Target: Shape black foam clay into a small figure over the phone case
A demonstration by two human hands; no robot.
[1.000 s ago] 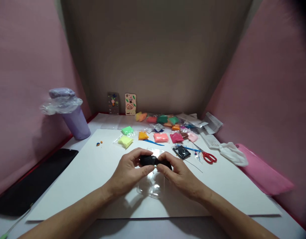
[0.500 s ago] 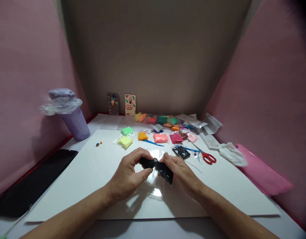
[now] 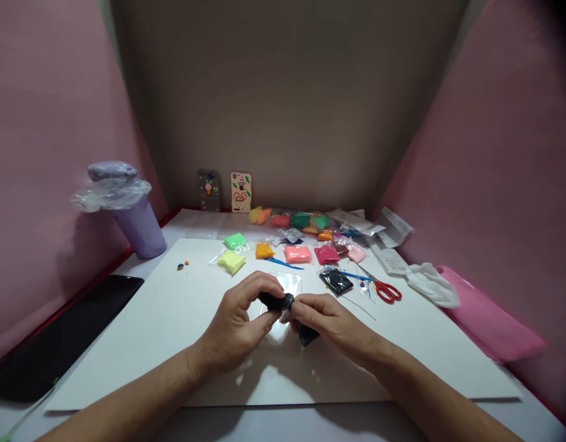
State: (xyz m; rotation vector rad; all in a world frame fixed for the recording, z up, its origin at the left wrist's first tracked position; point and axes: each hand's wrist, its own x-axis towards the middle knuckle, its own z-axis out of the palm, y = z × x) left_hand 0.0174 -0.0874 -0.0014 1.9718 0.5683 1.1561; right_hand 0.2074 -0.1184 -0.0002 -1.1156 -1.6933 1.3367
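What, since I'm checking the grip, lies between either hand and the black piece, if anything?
Nothing visible: the left hand and right hand both grip the black piece. Whether thin film covers it, I cannot tell.

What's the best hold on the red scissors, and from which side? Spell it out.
I'd take the red scissors by the handle loops, coming from the near right, probably with the right hand once it is free. The loops face the near right, while the metal blades point away toward the light pink packet.

Scissors (image 3: 388,292), packets (image 3: 298,255) on white board (image 3: 167,331)
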